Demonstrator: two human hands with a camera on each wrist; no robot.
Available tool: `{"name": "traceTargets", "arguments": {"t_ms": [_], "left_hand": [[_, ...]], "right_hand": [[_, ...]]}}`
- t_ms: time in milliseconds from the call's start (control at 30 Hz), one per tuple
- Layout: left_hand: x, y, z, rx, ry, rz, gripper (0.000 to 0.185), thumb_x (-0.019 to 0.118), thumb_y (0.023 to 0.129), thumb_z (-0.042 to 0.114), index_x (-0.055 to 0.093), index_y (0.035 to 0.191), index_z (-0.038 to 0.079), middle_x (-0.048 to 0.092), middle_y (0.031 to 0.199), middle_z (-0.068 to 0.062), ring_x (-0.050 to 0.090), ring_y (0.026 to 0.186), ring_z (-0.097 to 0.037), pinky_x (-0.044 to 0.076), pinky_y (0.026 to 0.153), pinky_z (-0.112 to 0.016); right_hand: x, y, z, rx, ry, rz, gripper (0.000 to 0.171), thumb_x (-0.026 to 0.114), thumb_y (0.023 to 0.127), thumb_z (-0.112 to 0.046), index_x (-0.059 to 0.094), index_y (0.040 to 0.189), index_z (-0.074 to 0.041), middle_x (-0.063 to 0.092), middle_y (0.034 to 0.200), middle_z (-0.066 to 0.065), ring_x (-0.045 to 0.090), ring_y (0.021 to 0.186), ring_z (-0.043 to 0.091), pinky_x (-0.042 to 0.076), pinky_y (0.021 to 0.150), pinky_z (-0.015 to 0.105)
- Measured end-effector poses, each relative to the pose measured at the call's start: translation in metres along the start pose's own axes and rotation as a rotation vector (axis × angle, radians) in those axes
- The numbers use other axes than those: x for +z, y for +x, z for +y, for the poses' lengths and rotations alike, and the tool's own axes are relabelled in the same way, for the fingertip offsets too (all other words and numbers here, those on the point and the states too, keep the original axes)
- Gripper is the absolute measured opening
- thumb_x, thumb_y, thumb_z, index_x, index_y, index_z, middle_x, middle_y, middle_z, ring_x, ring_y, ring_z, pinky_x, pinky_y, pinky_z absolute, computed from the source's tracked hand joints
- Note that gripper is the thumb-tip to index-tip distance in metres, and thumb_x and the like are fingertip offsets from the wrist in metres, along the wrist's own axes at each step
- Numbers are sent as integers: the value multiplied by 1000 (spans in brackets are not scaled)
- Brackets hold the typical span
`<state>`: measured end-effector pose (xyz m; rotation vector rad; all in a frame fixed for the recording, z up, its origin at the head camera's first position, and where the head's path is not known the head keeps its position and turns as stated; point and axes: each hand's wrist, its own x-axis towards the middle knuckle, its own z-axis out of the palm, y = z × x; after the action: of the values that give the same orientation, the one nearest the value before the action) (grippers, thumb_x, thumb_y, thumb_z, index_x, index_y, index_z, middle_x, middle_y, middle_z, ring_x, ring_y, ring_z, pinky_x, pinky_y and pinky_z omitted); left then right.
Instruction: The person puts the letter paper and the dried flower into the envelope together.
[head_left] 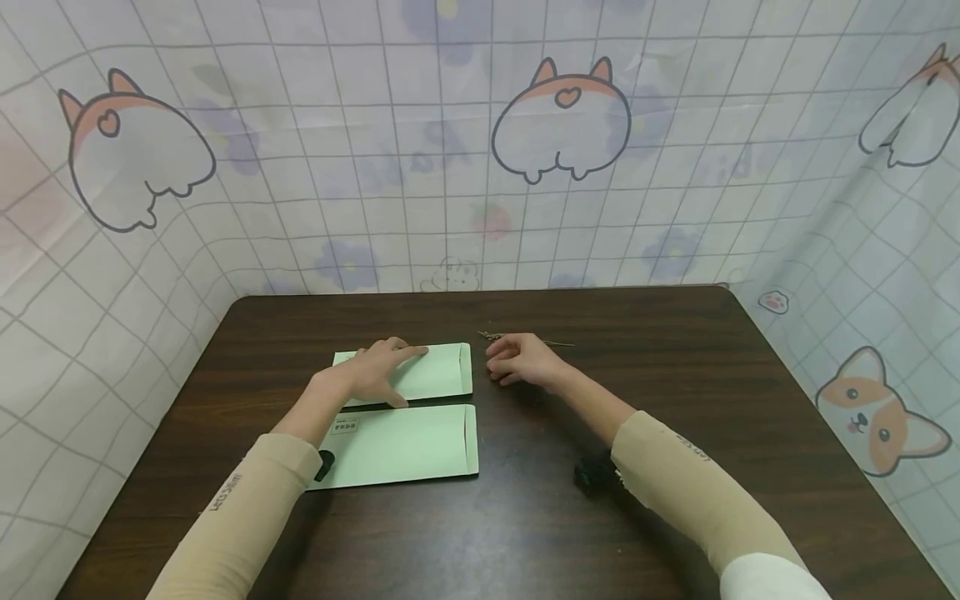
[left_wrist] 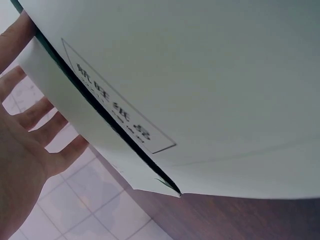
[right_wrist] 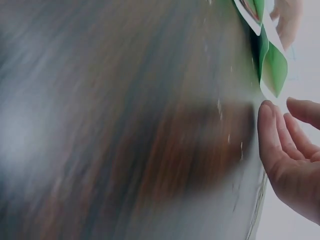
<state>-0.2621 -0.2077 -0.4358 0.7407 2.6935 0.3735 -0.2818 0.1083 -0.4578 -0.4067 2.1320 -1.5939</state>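
Note:
Two pale green envelopes lie one behind the other on the dark table. My left hand rests on the far envelope, its fingers spread out. The near envelope has a small printed box, large in the left wrist view on its paper. Just right of the far envelope's flap end, my right hand hovers with loosely bent fingers. In the right wrist view, thumb and fingers stand apart with nothing between them, close to a raised green flap. Behind that hand lies a thin dried sprig, partly hidden.
The brown wooden table has rounded far corners. A white checked curtain with cartoon dogs surrounds its back and sides. Black wrist devices show under both forearms, one of them a dark camera below the right sleeve.

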Motion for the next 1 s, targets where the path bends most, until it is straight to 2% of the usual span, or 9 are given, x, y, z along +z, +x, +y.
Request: {"name": "traceTargets", "arguments": {"t_ms": [433, 667, 1000], "left_hand": [[0, -2, 2, 8, -4, 1, 95, 88, 84, 30, 35, 162, 17, 37, 153, -20, 36, 141, -43, 24, 109, -75], [-2, -3, 3, 3, -8, 0, 94, 87, 85, 29, 33, 162, 18, 36, 155, -19, 34, 143, -43, 21, 110, -76], [-1, -4, 2, 13, -13, 5, 94, 87, 85, 29, 34, 162, 17, 36, 154, -20, 34, 142, -43, 21, 109, -77]], "right_hand": [[-33, -19, 10, 20, -116, 39, 31, 66, 100, -6, 63, 128, 8, 70, 110, 20, 69, 95, 29, 59, 82, 40], [-52, -26, 11, 25, -171, 111, 29, 65, 101, -6, 64, 125, 9, 68, 108, 23, 66, 92, 32, 58, 82, 42], [-75, -32, 17, 56, -206, 206, 30, 62, 103, -9, 63, 126, 10, 65, 116, 25, 64, 97, 34, 58, 85, 43]]}}
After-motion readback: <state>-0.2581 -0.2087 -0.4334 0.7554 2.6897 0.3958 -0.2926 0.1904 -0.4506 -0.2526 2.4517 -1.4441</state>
